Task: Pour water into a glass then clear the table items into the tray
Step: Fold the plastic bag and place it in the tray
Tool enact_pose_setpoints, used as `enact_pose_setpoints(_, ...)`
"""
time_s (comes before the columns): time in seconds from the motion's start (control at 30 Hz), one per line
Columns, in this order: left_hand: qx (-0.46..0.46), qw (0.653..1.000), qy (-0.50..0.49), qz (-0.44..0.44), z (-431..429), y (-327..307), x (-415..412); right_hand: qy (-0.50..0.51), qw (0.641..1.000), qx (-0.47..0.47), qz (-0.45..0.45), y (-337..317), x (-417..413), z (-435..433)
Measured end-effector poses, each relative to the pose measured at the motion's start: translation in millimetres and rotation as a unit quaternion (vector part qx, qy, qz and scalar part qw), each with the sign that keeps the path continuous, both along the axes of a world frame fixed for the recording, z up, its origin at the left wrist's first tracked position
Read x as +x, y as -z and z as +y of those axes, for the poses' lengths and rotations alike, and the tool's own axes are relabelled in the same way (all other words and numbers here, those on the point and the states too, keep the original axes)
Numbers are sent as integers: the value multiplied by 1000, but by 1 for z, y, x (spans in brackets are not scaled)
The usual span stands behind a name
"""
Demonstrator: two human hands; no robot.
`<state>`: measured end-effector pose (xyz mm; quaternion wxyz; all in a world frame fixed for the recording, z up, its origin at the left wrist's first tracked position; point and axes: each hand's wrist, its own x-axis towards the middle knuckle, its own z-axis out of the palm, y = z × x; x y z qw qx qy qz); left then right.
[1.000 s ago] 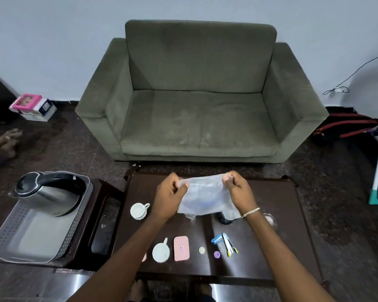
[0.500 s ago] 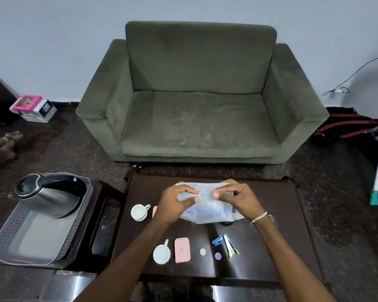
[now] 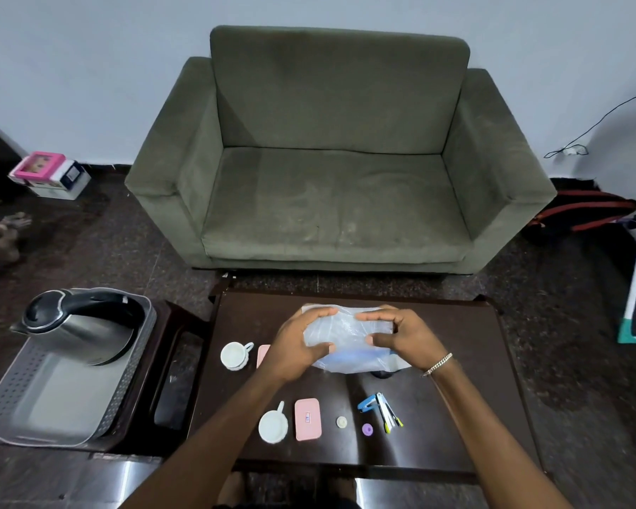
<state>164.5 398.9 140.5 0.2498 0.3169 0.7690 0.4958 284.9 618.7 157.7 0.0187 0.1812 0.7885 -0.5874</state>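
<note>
Head view, looking down over a dark coffee table (image 3: pixel 470 380). Both hands grip a crumpled clear plastic bag (image 3: pixel 349 339) above the table's far half: the left hand (image 3: pixel 298 347) clamps its left end between thumb and fingers, the right hand (image 3: pixel 404 339), with a bracelet (image 3: pixel 437 363) at the wrist, clamps its right end. The bag's lower edge hides most of a dark object (image 3: pixel 382 373) beneath the right hand; what it is cannot be told. Just left of the left hand stands a small white cup (image 3: pixel 235 355), and a pink item (image 3: pixel 263 354) between them is largely covered by the hand. Nearer the person than the hands lie a white round dish (image 3: pixel 273 427), a pink case (image 3: pixel 307 419), a pale disc (image 3: pixel 341 421), a purple disc (image 3: pixel 367 429) and a blue clip (image 3: pixel 368 403) touching a bundle of pens (image 3: pixel 390 416). No glass can be made out. Well left of the hands, on a side stand, a grey tray (image 3: pixel 34 405) holds a steel kettle (image 3: pixel 81 325) at its far end. Beyond the hands stands a green sofa (image 3: pixel 338 200). Both forearms are cut off by the lower frame edge.
</note>
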Motion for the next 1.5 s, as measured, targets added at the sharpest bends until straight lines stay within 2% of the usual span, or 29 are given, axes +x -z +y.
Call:
enact_pose_setpoints(0.23, 0, 1000, -6, -26, -7, 3, -3, 54, 998, -44, 1, 1, 5, -8)
enact_pose_setpoints(0.5, 21, 997, -28, -73, -16, 8, -11, -9, 1000, 13, -21, 4, 2, -21)
enact_pose_setpoints(0.67, -14, 998, 6, -55, -37, 16, -20, -29, 999, 28, -34, 7, -5, -33)
enact_pose_setpoints(0.87, -26, 996, 0, -87, -79, 26, -32, -56, 996, 49, -54, 16, -20, -65)
enact_pose_setpoints(1.1, -14, 991, -108, -74, -171, 39, -54, -76, 993, 54, -71, 35, -58, -144)
enact_pose_setpoints(1.2, -49, 988, -144, -31, -225, 42, -67, -63, 995, 54, -52, 50, -81, -189)
enact_pose_setpoints(1.3, -92, 973, -210, -24, -286, 44, -81, -67, 996, 51, -28, 64, -110, -248)
enact_pose_setpoints(1.37, -122, 959, -256, -15, -326, 45, -94, -79, 995, 53, -15, 75, -132, -289)
enact_pose_setpoints(1.5, -174, 943, -285, 7, -400, 51, -126, -139, 986, 96, -9, 95, -173, -369)
